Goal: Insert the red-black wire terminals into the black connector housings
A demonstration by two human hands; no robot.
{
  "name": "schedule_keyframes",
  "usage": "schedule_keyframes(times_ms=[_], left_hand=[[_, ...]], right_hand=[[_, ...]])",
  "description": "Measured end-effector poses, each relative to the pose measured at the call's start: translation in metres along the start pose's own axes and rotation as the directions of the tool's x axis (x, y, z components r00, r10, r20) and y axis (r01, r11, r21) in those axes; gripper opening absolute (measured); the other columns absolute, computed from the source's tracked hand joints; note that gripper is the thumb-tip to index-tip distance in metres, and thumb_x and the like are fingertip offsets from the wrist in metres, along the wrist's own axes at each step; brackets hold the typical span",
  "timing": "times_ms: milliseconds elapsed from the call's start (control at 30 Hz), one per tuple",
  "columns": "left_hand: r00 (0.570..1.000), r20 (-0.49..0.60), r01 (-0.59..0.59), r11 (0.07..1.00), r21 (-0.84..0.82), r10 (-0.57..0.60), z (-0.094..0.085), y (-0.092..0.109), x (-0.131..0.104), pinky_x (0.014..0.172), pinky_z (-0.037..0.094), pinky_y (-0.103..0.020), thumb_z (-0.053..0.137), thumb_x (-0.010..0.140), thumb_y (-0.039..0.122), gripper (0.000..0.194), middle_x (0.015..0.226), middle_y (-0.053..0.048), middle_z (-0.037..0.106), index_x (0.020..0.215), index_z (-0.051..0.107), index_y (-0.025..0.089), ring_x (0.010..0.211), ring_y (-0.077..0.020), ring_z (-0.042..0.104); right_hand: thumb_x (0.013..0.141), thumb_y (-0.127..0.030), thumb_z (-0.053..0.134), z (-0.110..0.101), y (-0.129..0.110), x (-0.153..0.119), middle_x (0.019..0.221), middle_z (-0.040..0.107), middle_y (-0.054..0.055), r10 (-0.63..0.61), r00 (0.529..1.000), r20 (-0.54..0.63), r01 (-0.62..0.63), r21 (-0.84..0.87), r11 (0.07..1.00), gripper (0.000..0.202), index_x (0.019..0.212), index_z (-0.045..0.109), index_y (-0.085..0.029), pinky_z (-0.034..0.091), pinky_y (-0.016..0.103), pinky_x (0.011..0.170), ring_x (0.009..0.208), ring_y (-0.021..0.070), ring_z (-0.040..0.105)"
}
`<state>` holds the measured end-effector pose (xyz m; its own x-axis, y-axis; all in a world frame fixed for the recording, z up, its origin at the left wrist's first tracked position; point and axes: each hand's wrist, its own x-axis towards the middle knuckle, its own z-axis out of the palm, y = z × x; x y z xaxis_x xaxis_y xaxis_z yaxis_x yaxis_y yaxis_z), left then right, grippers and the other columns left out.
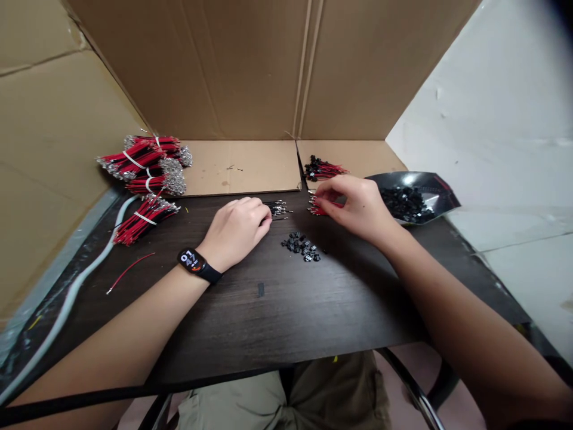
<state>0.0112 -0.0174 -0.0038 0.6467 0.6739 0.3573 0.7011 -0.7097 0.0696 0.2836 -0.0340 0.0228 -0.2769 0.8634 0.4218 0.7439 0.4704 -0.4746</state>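
On the dark table, my left hand (237, 230) lies with its fingers curled over a bunch of black wires (278, 208), whose metal ends stick out to the right. My right hand (351, 203) bends its thumb and index finger together at the red wires (316, 206); whether a wire is between the fingertips is too small to tell. Small black connectors (302, 246) lie in a loose pile between and below the hands. Behind my right hand, red and black wires with black connectors (323, 168) rest on the cardboard.
Tied bundles of red and black wires (145, 164) are stacked at the left, with another bundle (145, 220) in front. A single red wire (129, 272) lies near a white cable (80, 280). At the right sits a black bag of connectors (441, 197). Cardboard walls (242, 71) stand behind.
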Motion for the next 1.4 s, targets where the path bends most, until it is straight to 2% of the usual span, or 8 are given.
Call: schedule_keyframes(times_ms=[167, 267, 333, 400, 533, 800, 1000, 1400], left_hand=[[1.000, 0.023, -0.012, 0.999, 0.039, 0.011, 0.000, 0.002, 0.005, 0.080, 0.050, -0.040, 0.050, 0.097, 0.016, 0.019, 0.090, -0.011, 0.069, 0.087, 0.065, 0.016, 0.084, -0.0254, 0.063], [0.993, -0.064, 0.086, 0.980, -0.180, -0.099, -0.006, 0.008, 0.005, 0.077, 0.050, -0.036, 0.053, 0.096, 0.017, 0.012, 0.090, -0.008, 0.069, 0.090, 0.064, 0.016, 0.081, -0.0212, 0.062], [0.961, -0.120, 0.170, 0.874, -0.456, -0.250, -0.009, 0.013, 0.004, 0.071, 0.050, -0.031, 0.057, 0.095, 0.019, 0.008, 0.087, -0.004, 0.070, 0.092, 0.064, 0.017, 0.075, -0.0168, 0.061], [0.929, -0.091, 0.202, 0.697, -0.688, -0.360, -0.009, 0.019, 0.003, 0.067, 0.050, -0.028, 0.062, 0.093, 0.023, 0.008, 0.084, -0.003, 0.071, 0.090, 0.065, 0.017, 0.071, -0.0146, 0.062], [0.898, 0.030, 0.234, 0.420, -0.877, -0.438, -0.005, 0.028, 0.002, 0.065, 0.053, -0.026, 0.073, 0.085, 0.023, 0.015, 0.084, -0.003, 0.071, 0.093, 0.061, 0.018, 0.073, -0.0141, 0.067], [0.855, 0.196, 0.328, 0.207, -0.922, -0.480, -0.013, 0.037, 0.001, 0.056, 0.053, -0.022, 0.073, 0.090, 0.024, 0.019, 0.090, -0.006, 0.073, 0.106, 0.074, 0.014, 0.068, -0.0112, 0.064], [0.830, 0.283, 0.359, 0.073, -0.931, -0.480, -0.014, 0.041, -0.002, 0.054, 0.055, -0.023, 0.077, 0.087, 0.024, 0.016, 0.083, -0.004, 0.072, 0.099, 0.075, 0.014, 0.062, -0.0111, 0.063], [0.829, 0.354, 0.374, -0.041, -0.926, -0.434, -0.020, 0.050, -0.004, 0.062, 0.055, -0.021, 0.081, 0.084, 0.025, 0.018, 0.080, -0.002, 0.070, 0.089, 0.069, 0.013, 0.068, -0.0107, 0.067]], right_hand=[[0.091, -0.023, 0.064, 0.007, -0.007, -0.001, 0.094, 0.076, 0.005, 0.008, 1.000, -0.025, -0.005, 0.119, 0.993, 0.010, 0.092, 0.074, -0.023, 0.052, 0.038, 0.086, 0.089, 0.0216, 0.069], [0.090, -0.029, 0.068, 0.015, -0.018, -0.002, 0.093, 0.076, 0.004, 0.152, 0.988, -0.019, -0.136, 0.348, 0.927, 0.008, 0.091, 0.073, -0.022, 0.052, 0.036, 0.080, 0.085, 0.0199, 0.068], [0.088, -0.032, 0.072, 0.021, -0.028, -0.004, 0.088, 0.074, 0.003, 0.273, 0.961, 0.035, -0.249, 0.535, 0.807, 0.011, 0.089, 0.071, -0.021, 0.052, 0.033, 0.073, 0.077, 0.0175, 0.066], [0.086, -0.034, 0.075, 0.027, -0.037, -0.007, 0.083, 0.072, 0.002, 0.339, 0.937, 0.086, -0.306, 0.672, 0.674, 0.014, 0.087, 0.070, -0.021, 0.052, 0.031, 0.068, 0.071, 0.0152, 0.064], [0.083, -0.034, 0.080, 0.034, -0.049, -0.012, 0.079, 0.072, 0.002, 0.370, 0.918, 0.142, -0.333, 0.782, 0.526, 0.018, 0.088, 0.070, -0.020, 0.051, 0.029, 0.064, 0.069, 0.0141, 0.064], [0.075, -0.030, 0.090, 0.039, -0.046, -0.015, 0.086, 0.071, 0.001, 0.417, 0.890, 0.184, -0.346, 0.868, 0.356, 0.026, 0.092, 0.072, -0.021, 0.051, 0.025, 0.063, 0.076, 0.0133, 0.065], [0.070, -0.032, 0.093, 0.038, -0.045, -0.015, 0.083, 0.072, 0.001, 0.461, 0.868, 0.185, -0.366, 0.865, 0.342, 0.030, 0.090, 0.074, -0.021, 0.054, 0.027, 0.065, 0.074, 0.0137, 0.065], [0.072, -0.029, 0.093, 0.041, -0.048, -0.017, 0.080, 0.076, 0.001, 0.426, 0.882, 0.204, -0.356, 0.880, 0.315, 0.026, 0.090, 0.078, -0.020, 0.055, 0.023, 0.063, 0.072, 0.0118, 0.068]])
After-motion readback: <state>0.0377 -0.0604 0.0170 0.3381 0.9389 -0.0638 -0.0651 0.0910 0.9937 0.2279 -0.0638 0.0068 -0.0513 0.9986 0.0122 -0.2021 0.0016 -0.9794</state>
